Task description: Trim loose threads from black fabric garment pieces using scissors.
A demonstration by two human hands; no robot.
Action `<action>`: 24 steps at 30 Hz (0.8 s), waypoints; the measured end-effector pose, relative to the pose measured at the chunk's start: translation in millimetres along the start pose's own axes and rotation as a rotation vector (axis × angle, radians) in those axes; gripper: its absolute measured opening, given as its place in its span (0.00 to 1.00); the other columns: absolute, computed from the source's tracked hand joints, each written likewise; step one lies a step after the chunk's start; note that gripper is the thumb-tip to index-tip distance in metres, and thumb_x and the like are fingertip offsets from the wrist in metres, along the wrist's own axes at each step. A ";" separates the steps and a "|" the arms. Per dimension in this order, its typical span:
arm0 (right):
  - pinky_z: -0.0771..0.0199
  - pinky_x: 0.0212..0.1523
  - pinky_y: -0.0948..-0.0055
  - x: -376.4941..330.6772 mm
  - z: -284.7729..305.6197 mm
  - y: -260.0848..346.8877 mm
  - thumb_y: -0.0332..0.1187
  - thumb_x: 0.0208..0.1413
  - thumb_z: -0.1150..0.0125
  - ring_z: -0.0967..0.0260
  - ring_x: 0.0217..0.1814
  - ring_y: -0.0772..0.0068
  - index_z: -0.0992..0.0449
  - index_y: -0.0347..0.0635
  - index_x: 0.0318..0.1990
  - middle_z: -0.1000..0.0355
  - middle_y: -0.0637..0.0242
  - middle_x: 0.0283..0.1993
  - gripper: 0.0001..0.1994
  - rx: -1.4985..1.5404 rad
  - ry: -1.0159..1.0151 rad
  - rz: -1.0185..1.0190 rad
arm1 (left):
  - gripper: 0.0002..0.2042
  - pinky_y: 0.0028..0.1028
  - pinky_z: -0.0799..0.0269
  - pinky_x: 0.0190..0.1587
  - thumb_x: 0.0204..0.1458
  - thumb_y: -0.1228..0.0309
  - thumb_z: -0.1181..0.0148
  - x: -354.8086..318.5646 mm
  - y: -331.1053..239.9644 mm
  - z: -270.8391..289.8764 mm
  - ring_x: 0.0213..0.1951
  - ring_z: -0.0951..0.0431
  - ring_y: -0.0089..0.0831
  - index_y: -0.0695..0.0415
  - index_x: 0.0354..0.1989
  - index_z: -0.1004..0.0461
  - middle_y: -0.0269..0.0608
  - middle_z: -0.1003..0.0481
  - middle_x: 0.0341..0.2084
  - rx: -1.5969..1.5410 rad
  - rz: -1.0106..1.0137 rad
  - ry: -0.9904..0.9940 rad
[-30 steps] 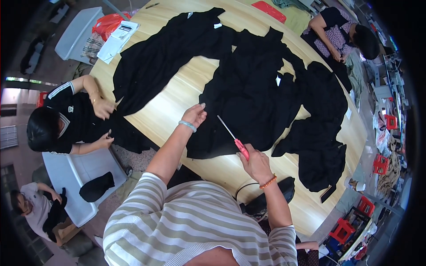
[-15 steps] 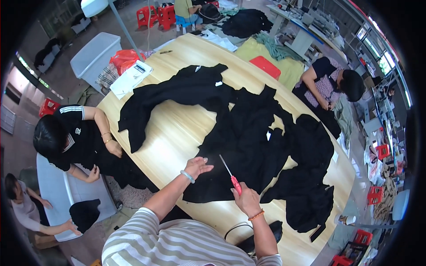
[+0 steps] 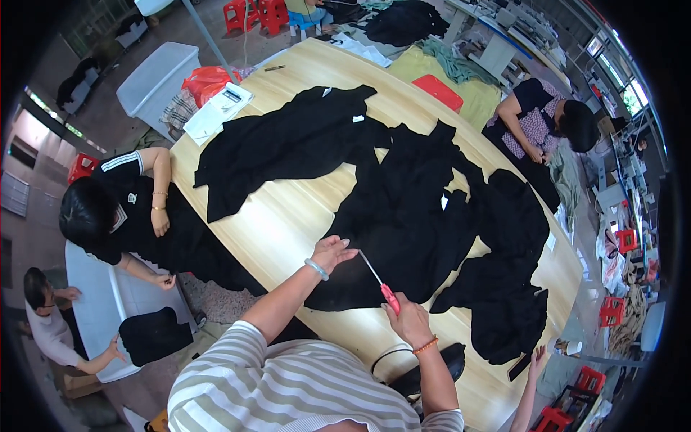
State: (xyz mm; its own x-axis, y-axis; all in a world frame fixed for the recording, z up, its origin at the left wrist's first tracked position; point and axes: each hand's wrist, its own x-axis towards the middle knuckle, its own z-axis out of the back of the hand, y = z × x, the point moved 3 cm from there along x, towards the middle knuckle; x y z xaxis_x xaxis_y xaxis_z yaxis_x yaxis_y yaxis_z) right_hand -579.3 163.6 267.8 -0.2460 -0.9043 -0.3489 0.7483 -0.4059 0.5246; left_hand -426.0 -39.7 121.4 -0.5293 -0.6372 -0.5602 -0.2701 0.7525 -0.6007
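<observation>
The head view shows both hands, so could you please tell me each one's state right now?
Left hand: at the tip of the red-handled tool; whether it pinches anything cannot be told.
Right hand: closed, holding that tool.

Garments (image 3: 410, 209) lie across the table (image 3: 277, 205) (papers (image 3: 216, 117) at its far left edge)

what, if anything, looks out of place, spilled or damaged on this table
Nothing looks plainly spilled or damaged. The black cloth pieces lie askew across the table at uneven angles, some touching, so they look untidy.
</observation>
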 end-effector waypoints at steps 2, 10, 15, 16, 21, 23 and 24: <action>0.27 0.33 0.50 -1.4 -3.9 -5.6 0.42 0.58 0.42 0.26 0.31 0.44 0.30 0.42 0.42 0.26 0.49 0.26 0.13 -0.018 -0.042 0.004 | 0.07 0.34 0.17 0.40 0.58 0.76 0.43 -1.7 -1.6 -5.9 0.36 0.17 0.42 0.54 0.30 0.33 0.38 0.26 0.28 -0.027 0.034 0.010; 0.28 0.36 0.50 1.1 5.2 -18.9 0.41 0.58 0.43 0.27 0.32 0.41 0.30 0.43 0.46 0.26 0.48 0.27 0.14 0.014 -0.071 -0.034 | 0.09 0.34 0.18 0.40 0.60 0.69 0.43 11.4 -18.7 7.8 0.36 0.18 0.45 0.57 0.30 0.33 0.37 0.31 0.21 -0.110 -0.022 -0.074; 0.28 0.36 0.51 2.4 5.5 -5.2 0.41 0.58 0.43 0.26 0.33 0.43 0.29 0.41 0.44 0.25 0.48 0.28 0.14 -0.001 0.010 -0.057 | 0.07 0.34 0.17 0.41 0.56 0.75 0.39 3.5 -7.7 5.5 0.37 0.18 0.45 0.59 0.32 0.33 0.40 0.28 0.25 -0.102 -0.007 -0.108; 0.27 0.36 0.52 2.2 5.9 0.0 0.41 0.59 0.43 0.25 0.34 0.44 0.29 0.39 0.43 0.25 0.48 0.28 0.14 -0.028 0.038 -0.034 | 0.07 0.34 0.17 0.41 0.54 0.78 0.38 2.6 -5.0 5.2 0.38 0.18 0.45 0.59 0.33 0.33 0.41 0.27 0.27 -0.097 -0.040 -0.109; 0.28 0.37 0.51 -1.0 6.8 -0.6 0.42 0.57 0.42 0.26 0.33 0.41 0.29 0.41 0.45 0.26 0.46 0.27 0.15 -0.001 0.003 -0.016 | 0.08 0.36 0.16 0.42 0.53 0.80 0.38 1.6 -3.0 10.4 0.39 0.18 0.47 0.61 0.36 0.33 0.45 0.26 0.31 -0.102 -0.021 -0.091; 0.28 0.37 0.51 -2.0 8.0 -0.3 0.42 0.57 0.41 0.26 0.33 0.41 0.29 0.40 0.43 0.26 0.47 0.28 0.15 -0.013 0.045 -0.020 | 0.08 0.37 0.16 0.42 0.54 0.79 0.38 0.5 -4.3 6.8 0.39 0.18 0.47 0.62 0.37 0.34 0.47 0.26 0.32 -0.090 -0.022 -0.083; 0.28 0.37 0.51 -0.9 8.6 1.0 0.42 0.57 0.41 0.26 0.33 0.41 0.29 0.40 0.43 0.26 0.47 0.28 0.15 -0.012 0.043 -0.024 | 0.09 0.37 0.16 0.41 0.54 0.78 0.39 -1.3 -5.6 7.1 0.39 0.18 0.48 0.62 0.37 0.34 0.48 0.26 0.32 -0.077 -0.017 -0.087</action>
State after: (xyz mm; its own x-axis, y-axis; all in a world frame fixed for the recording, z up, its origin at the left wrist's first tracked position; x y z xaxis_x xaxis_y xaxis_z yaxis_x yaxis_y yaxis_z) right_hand -583.6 162.9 275.3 -0.2375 -0.8879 -0.3941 0.7497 -0.4255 0.5068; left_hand -418.1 -44.3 121.4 -0.4536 -0.6593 -0.5997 -0.3412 0.7501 -0.5665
